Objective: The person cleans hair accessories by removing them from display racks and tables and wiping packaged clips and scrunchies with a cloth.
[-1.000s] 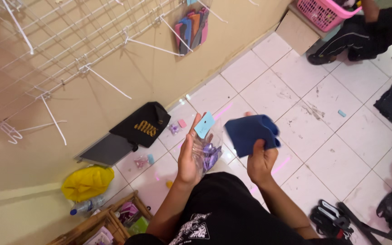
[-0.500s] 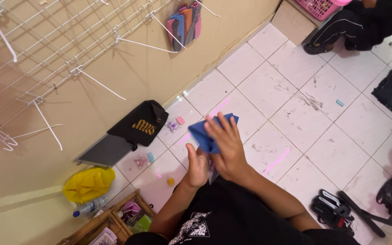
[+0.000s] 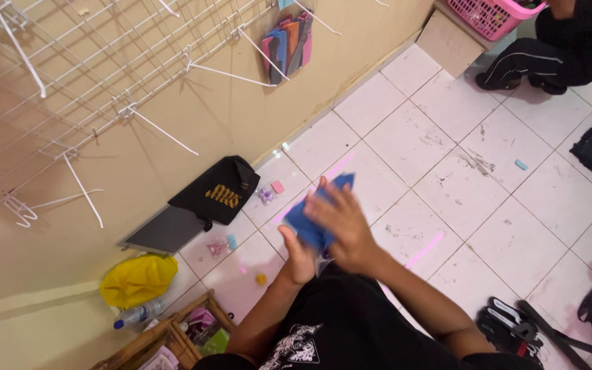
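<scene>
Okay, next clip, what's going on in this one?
A person standing over a white tiled floor presses a folded blue cloth between both hands: the left hand is underneath, the right hand flat on top. A bit of clear plastic bag peeks out below the hands. On the wall, a white wire rack carries one bunch of coloured items. Another person crouches by a pink basket at top right.

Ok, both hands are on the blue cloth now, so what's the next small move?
Probably slide the blue cloth further down. The right hand presses it from above, the left hand grips beneath, and a bit of clear bag peeks out below, so the cloth looks only partly in.
</scene>
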